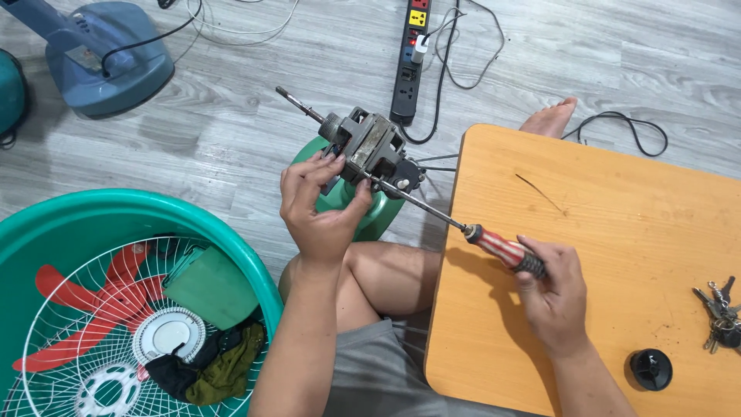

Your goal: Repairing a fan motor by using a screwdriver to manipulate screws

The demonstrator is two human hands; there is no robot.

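Left hand [323, 208] fingers clamped round heavy, rigid fan motor [372, 147]; right hand [549, 289] fingers wrapped on striped screwdriver [505, 251] handle, tip at motor's back.

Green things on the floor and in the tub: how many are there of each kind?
Teal tub: 1
Green fan housing under the motor: 1
Green box in the tub: 1
Olive cloth: 1
Teal object at the left edge: 1
Total: 5
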